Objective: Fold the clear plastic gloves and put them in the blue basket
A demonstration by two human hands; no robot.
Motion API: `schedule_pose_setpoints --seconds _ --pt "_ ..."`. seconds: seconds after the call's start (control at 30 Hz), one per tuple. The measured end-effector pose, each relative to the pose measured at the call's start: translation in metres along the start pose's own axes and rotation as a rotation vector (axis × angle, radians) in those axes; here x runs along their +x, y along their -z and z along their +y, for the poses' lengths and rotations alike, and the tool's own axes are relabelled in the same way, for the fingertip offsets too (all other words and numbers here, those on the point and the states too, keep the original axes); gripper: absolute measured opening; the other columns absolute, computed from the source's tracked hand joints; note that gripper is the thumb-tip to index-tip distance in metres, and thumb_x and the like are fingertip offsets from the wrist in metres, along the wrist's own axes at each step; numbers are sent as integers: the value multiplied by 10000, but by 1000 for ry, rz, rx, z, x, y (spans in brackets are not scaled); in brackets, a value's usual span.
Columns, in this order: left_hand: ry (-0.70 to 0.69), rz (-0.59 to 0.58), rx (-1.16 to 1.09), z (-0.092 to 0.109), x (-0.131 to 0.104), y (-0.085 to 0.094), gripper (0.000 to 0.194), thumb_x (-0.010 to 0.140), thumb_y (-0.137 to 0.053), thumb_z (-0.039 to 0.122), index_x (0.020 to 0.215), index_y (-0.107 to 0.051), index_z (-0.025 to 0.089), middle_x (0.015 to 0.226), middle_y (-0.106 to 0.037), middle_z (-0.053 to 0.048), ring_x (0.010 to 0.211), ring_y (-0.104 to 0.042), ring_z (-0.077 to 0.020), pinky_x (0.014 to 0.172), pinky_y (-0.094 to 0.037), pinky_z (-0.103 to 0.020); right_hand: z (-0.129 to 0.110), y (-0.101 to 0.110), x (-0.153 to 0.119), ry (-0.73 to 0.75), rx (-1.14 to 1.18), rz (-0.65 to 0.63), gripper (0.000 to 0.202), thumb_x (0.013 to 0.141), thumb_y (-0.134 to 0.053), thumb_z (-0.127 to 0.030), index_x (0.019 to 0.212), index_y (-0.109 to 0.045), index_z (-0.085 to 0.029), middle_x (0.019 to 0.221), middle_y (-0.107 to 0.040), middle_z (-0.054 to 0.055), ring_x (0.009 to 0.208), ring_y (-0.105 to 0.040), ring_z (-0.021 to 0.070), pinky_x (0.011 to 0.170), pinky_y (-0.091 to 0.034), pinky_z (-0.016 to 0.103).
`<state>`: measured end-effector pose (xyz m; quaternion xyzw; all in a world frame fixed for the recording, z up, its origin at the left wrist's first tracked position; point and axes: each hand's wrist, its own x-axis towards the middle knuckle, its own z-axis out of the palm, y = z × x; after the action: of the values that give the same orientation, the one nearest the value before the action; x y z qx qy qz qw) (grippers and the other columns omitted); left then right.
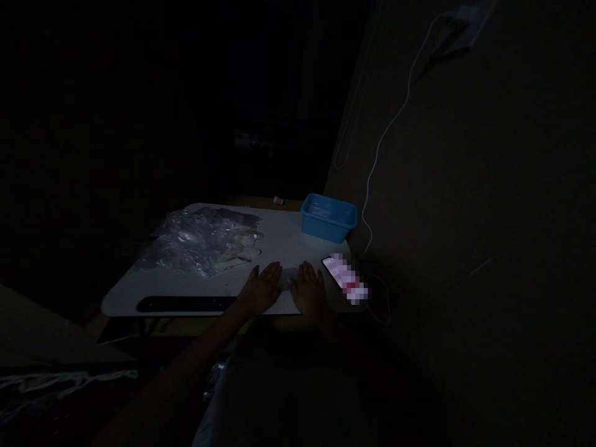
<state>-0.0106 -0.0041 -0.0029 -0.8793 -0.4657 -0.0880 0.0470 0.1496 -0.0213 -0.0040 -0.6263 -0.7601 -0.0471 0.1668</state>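
Note:
A small, pale, see-through piece (289, 277), perhaps plastic, lies on the white table (279, 233) between my hands. My left hand (262, 290) rests at its left edge, palm down with the fingers stretched forward. At its right edge lies my right hand (308, 290), also flat, its thumb pointing toward the piece. Both hands look open, though the dim light hides fine detail. A heap of crinkled clear plastic bags (200, 239) covers the table's left part.
A blue basket (328, 230) stands at the table's back right corner. Right of my right hand is a lit phone (342, 276). A white cable (379, 139) hangs along the right wall. Behind the table lies a small red-and-white item (278, 201).

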Motion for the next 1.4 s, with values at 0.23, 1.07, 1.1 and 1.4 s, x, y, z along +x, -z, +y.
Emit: schedule_pose_setpoints --seconds 0.23,1.07,1.1,1.4 --pt "21 -65 21 2 2 4 507 862 -228 273 1315 -325 66 1395 -291 -164 1292 -272 -235 1009 -208 -515 -7 2 4 168 25 18 528 907 -254 -380 1321 -334 -63 1391 -318 151 1305 -238 212 1059 -179 401" --pt "11 -16 11 1 1 3 486 873 -227 294 1308 -348 116 1386 -321 -146 1286 -288 -222 1011 -221 -485 23 2 3 172 108 -11 474 846 -395 -299 1263 -424 -75 1340 -401 158 1256 -334 235 1028 -230 444" --pt "10 -14 5 1 1 2 486 877 -215 296 1309 -347 117 1387 -320 -145 1287 -287 -219 1011 -220 -483 26 3 2 206 135 -15 488 810 -446 -271 1257 -431 -78 1338 -407 153 1254 -335 228 1023 -254 415" --pt "20 -58 -33 -4 4 3 498 876 -184 291 1315 -337 111 1394 -309 -137 1288 -285 -209 1007 -216 -488 21 32 11 455 -31 -132 396 789 -434 -135 1177 -504 -97 1283 -475 121 1188 -404 218 969 -321 358"
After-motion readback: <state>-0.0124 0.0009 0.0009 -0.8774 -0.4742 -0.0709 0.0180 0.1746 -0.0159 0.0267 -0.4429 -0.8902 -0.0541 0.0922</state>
